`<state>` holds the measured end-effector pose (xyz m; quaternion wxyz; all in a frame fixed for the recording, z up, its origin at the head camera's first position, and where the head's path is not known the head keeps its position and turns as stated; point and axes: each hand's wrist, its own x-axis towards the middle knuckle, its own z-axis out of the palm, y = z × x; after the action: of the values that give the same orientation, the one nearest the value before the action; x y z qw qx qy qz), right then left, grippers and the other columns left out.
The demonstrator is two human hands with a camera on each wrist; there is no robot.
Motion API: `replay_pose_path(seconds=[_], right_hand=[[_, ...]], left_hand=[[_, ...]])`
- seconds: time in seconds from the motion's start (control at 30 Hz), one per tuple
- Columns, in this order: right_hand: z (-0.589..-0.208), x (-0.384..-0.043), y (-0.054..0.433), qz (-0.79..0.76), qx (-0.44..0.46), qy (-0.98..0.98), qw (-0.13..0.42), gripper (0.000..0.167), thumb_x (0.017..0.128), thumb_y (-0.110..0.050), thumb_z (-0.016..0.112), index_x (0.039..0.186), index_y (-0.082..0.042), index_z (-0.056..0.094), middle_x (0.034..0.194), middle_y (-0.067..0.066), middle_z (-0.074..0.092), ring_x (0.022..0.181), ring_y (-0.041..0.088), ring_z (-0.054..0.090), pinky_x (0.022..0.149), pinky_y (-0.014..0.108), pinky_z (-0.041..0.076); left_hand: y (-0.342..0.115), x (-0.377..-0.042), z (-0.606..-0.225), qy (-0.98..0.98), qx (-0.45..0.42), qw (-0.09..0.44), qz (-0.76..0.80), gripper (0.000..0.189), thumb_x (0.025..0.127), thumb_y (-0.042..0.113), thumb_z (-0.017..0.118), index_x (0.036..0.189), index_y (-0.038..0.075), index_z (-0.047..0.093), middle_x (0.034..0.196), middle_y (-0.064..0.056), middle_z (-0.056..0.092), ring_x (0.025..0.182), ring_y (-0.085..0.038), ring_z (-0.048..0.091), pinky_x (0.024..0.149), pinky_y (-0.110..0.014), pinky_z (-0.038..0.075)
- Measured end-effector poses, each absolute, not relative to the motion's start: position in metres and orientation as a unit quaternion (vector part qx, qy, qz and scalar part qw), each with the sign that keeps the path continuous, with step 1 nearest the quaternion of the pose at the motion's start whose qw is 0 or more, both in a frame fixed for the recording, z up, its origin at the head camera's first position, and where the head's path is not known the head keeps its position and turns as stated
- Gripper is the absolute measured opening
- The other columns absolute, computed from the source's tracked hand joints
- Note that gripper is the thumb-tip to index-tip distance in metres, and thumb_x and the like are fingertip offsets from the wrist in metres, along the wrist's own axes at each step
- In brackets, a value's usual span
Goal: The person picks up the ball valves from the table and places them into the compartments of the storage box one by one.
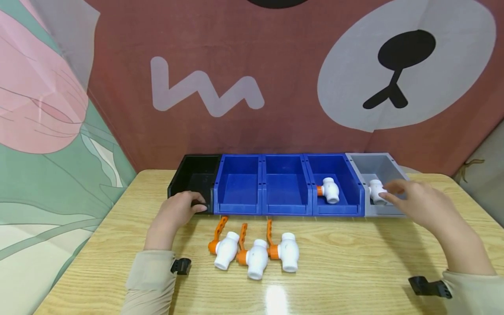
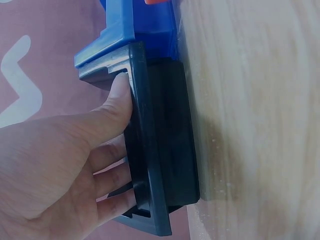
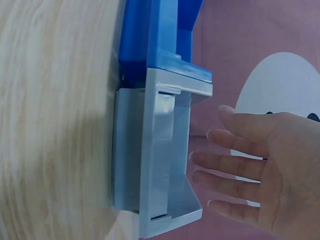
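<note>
At the left end of the bin row, my left hand [image 1: 180, 209] grips the front edge of a black bin [image 2: 172, 135], thumb on the front lip and the other fingers behind it. My right hand [image 1: 423, 203] is over the grey bin [image 3: 130, 150] at the right end, its fingers extended and spread in the right wrist view. Beside its fingertips, a white ball valve [image 1: 376, 190] lies in that bin, its handle not visible. Another ball valve [image 1: 330, 191], its orange part partly hidden, lies in the rightmost blue bin [image 1: 338, 210].
Three white ball valves with orange handles, a left one [image 1: 226, 251], a middle one [image 1: 257, 260] and a right one [image 1: 289, 253], lie on the wooden table [image 1: 334, 271] before the bins. Two more blue bins stand mid-row. A printed cloth [image 1: 236, 131] hangs behind.
</note>
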<state>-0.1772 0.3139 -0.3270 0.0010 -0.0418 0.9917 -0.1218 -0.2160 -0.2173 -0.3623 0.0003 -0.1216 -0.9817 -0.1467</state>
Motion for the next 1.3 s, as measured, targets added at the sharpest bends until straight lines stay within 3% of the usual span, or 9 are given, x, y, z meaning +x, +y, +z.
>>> replay_pose_path(seconds=[0.2, 0.43, 0.8, 0.97, 1.1, 1.3], right_hand=[[-0.335, -0.18, 0.318, -0.126, -0.046, 0.991, 0.026, 0.051, 0.096, -0.043, 0.063, 0.118, 0.003, 0.064, 0.107, 0.025, 0.066, 0.098, 0.047, 0.06, 0.072, 0.058, 0.048], [-0.345, -0.183, 0.321, -0.128, -0.06, 0.99, 0.027, 0.031, 0.091, -0.029, 0.072, 0.102, 0.0, 0.07, 0.086, 0.009, 0.064, 0.078, 0.028, 0.06, 0.063, 0.046, 0.049], [-0.357, -0.188, 0.317, -0.131, -0.093, 0.987, 0.005, 0.015, 0.088, -0.019, 0.075, 0.089, -0.004, 0.072, 0.077, 0.0, 0.062, 0.069, 0.018, 0.054, 0.061, 0.042, 0.048], [-0.357, -0.188, 0.318, -0.134, -0.09, 0.987, 0.001, 0.014, 0.087, -0.019, 0.076, 0.085, -0.006, 0.071, 0.076, -0.002, 0.063, 0.068, 0.018, 0.055, 0.061, 0.044, 0.048], [-0.357, -0.188, 0.317, -0.136, -0.087, 0.987, -0.003, 0.013, 0.087, -0.019, 0.076, 0.084, -0.007, 0.07, 0.076, -0.001, 0.064, 0.07, 0.02, 0.058, 0.062, 0.046, 0.049], [-0.357, -0.186, 0.314, -0.141, -0.07, 0.988, 0.004, 0.015, 0.087, -0.02, 0.076, 0.085, -0.006, 0.07, 0.079, 0.002, 0.067, 0.072, 0.024, 0.061, 0.063, 0.048, 0.05]], left_hand=[[-0.217, -0.217, -0.363, -0.983, -0.115, -0.003, -0.146, 0.015, 0.092, 0.023, 0.071, 0.101, 0.011, 0.075, 0.104, -0.008, 0.071, 0.098, -0.031, 0.065, 0.089, -0.051, 0.052], [-0.219, -0.218, -0.364, -0.98, -0.106, -0.014, -0.167, 0.016, 0.093, 0.024, 0.071, 0.102, 0.012, 0.074, 0.107, -0.009, 0.07, 0.102, -0.032, 0.063, 0.091, -0.051, 0.05], [-0.223, -0.215, -0.36, -0.975, -0.108, -0.007, -0.193, 0.018, 0.097, 0.023, 0.065, 0.106, 0.009, 0.072, 0.108, -0.011, 0.069, 0.103, -0.034, 0.063, 0.092, -0.053, 0.049], [-0.217, -0.21, -0.358, -0.979, -0.099, 0.021, -0.176, 0.023, 0.103, 0.02, 0.056, 0.112, 0.004, 0.07, 0.113, -0.015, 0.066, 0.107, -0.038, 0.061, 0.093, -0.055, 0.048], [-0.209, -0.205, -0.356, -0.98, -0.09, 0.058, -0.169, 0.023, 0.102, 0.02, 0.057, 0.114, 0.004, 0.07, 0.115, -0.016, 0.065, 0.108, -0.038, 0.06, 0.092, -0.055, 0.049], [-0.2, -0.196, -0.348, -0.972, -0.074, 0.163, -0.153, 0.019, 0.097, 0.023, 0.066, 0.105, 0.008, 0.073, 0.104, -0.013, 0.068, 0.093, -0.036, 0.064, 0.077, -0.052, 0.054]])
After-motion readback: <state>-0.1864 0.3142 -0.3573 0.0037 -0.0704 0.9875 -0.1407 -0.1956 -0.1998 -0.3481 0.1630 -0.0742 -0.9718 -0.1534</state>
